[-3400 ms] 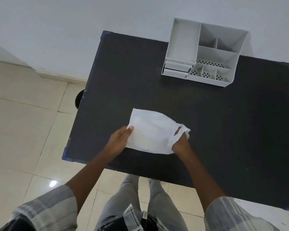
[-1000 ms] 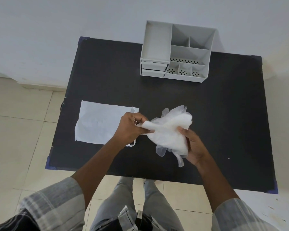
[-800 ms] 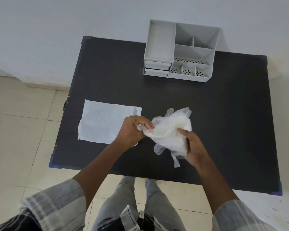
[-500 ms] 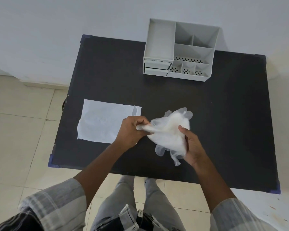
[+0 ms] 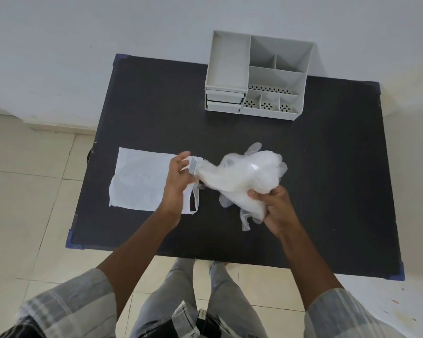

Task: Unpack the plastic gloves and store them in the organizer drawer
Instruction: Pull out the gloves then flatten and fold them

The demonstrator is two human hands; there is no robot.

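Note:
A crumpled bundle of clear plastic gloves (image 5: 244, 179) hangs just above the middle of the black table (image 5: 327, 181). My right hand (image 5: 275, 207) grips its lower end. My left hand (image 5: 178, 181) is beside the bundle's left tip with fingers spread, touching it at most lightly. The flat white empty packet (image 5: 139, 178) lies on the table at the left, partly under my left hand. The grey organizer (image 5: 257, 74) stands at the table's far edge, its two small drawers (image 5: 224, 101) at the lower left front, both pushed in.
A white wall rises right behind the organizer. Tiled floor lies to the left of the table and below its near edge. My legs stand at the near edge.
My left hand has let go of the bundle's twisted tip and spread its fingers. The bundle has loosened and puffed out, and my right hand has shifted lower on it.

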